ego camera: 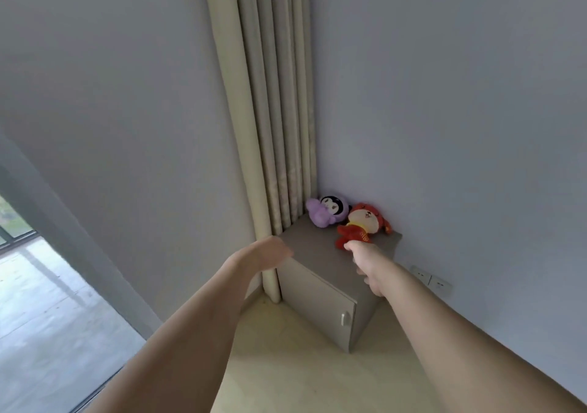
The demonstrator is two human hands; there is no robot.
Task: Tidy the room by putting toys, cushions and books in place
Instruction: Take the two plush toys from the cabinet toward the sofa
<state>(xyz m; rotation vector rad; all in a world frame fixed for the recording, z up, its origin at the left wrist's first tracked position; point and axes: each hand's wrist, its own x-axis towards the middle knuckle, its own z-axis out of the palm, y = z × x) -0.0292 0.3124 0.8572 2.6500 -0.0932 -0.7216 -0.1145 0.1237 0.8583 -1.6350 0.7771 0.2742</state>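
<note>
A red plush toy point(365, 222) with a cream face lies on top of a small grey cabinet point(314, 253) in the room's corner. My right hand point(365, 261) reaches to the toy's lower end, and its fingers touch or pinch the red fabric there. A purple and black plush toy point(327, 212) lies just behind it, against the curtain and wall. My left hand point(270, 250) hovers over the cabinet's left front corner, fingers loosely apart, holding nothing.
A beige curtain point(266, 111) hangs down to the left of the cabinet. The cabinet door with a metal handle point(344, 319) is closed. Two wall sockets point(430, 279) sit low on the right wall. A glass door point(19, 238) lies to the left.
</note>
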